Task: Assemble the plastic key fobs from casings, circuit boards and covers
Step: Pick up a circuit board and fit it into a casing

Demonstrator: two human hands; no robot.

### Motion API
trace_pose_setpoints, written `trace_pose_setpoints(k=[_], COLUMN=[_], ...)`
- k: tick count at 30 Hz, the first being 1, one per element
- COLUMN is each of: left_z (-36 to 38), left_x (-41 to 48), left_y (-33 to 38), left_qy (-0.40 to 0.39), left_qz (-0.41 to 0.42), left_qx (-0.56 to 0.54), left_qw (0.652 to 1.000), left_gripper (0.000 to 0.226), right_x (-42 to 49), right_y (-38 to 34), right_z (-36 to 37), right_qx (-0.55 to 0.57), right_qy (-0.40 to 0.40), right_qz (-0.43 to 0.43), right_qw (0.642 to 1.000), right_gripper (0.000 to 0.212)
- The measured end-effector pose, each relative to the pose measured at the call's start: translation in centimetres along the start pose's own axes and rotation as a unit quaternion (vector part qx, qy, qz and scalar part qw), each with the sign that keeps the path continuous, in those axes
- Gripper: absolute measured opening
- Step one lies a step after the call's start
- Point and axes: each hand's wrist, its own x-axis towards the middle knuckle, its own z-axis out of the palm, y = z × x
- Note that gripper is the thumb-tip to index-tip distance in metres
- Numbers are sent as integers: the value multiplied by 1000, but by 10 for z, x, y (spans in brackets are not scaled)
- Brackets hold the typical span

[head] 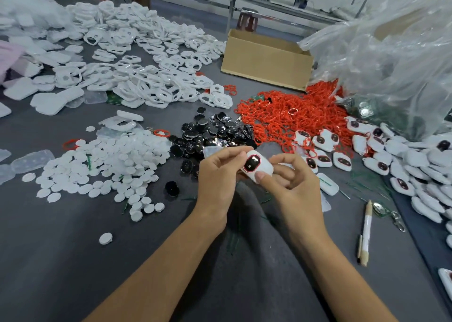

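Observation:
A white key fob (pixel 259 165) with a red-rimmed black button is held between both hands above the grey table. My left hand (pixel 217 174) grips its left side with fingers over the top. My right hand (pixel 291 179) grips its right side, thumb pressing on the lower front. White open casings (pixel 146 77) lie heaped at the back left. Small white round covers (pixel 110 165) are piled at the left. Black button pieces (pixel 210 133) sit just behind my hands. Red rings (pixel 293 111) are heaped at the back right. Finished fobs (pixel 415 165) are piled at the right.
A cardboard box (pixel 266 59) stands at the back, beside a large clear plastic bag (pixel 391 59). A pen (pixel 366 231) lies near my right forearm. Thin green strips (pixel 367 184) are scattered at the right. A single round cover (pixel 105 238) lies near the front left.

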Motion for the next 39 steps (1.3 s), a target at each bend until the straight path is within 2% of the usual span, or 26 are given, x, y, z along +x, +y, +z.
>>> trace_pose_setpoints(k=[3, 8, 16, 27, 31, 35, 39], left_z=[-1, -1, -1, 0, -2, -6, -5], left_x=[1, -2, -3, -1, 2, 5, 6], left_y=[-1, 1, 1, -2, -3, -3, -5], left_qy=[-6, -71, -113, -111, -73, -46, -31], left_qz=[1, -36, -50, -42, -26, -9, 6], left_qx=[11, -23, -42, -29, -53, -40, -18], left_qw=[1000, 997, 991, 993, 996, 998, 999], left_gripper=[21, 21, 22, 23, 31, 32, 29], right_x=[2, -2, -2, -2, -5, 1, 14], right_y=[3, 0, -3, -7, -14, -38, -67], right_z=[-2, 1, -2, -3, -11, -63, -143], right_qx=[36, 113, 65, 14, -1, -60, -134], right_qy=[-18, -122, -90, -98, -115, -48, 117], right_qz=[64, 139, 114, 96, 125, 107, 77], right_qw=[997, 976, 987, 990, 985, 991, 981], right_gripper=[27, 22, 19, 21, 22, 16, 6])
